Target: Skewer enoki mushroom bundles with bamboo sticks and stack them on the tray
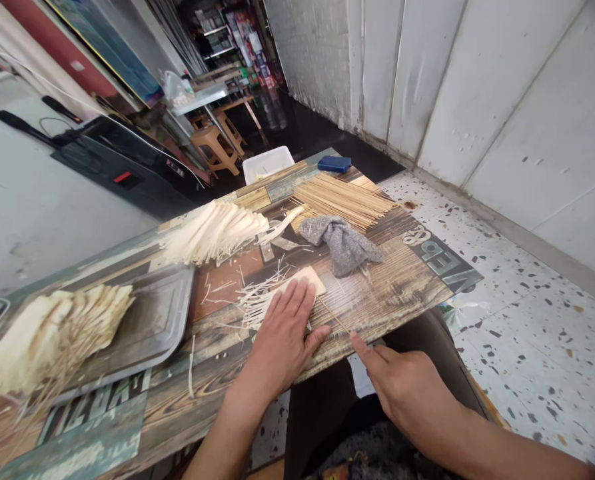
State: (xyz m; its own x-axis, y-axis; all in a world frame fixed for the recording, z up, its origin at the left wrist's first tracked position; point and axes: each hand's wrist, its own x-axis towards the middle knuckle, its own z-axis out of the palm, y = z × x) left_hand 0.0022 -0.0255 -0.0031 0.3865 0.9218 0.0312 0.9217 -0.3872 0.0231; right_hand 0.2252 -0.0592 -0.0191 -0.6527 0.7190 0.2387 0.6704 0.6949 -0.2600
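My left hand (288, 327) lies flat with fingers stretched over a pale slab of enoki mushrooms (318, 277) on the table. Thin strands fan out from the slab's left side. Between my right hand's (412, 387) thumb and fingers is a thin bamboo skewer (336, 316), its far end at the slab's near edge; whether the tip is inside is hidden. Beyond my left hand, a row of flattened enoki slabs (217, 230) rests on the tabletop. More enoki (84, 313) are heaped on a clear plastic tray (180, 317) at the left.
A crumpled grey cloth (347, 245) lies just past the slab, before a bundle of bamboo skewers (344, 200). At the far end are a dark blue case (334, 164) and a white tub (268, 163). The wooden-patterned table's (402, 293) edge runs by my right hand.
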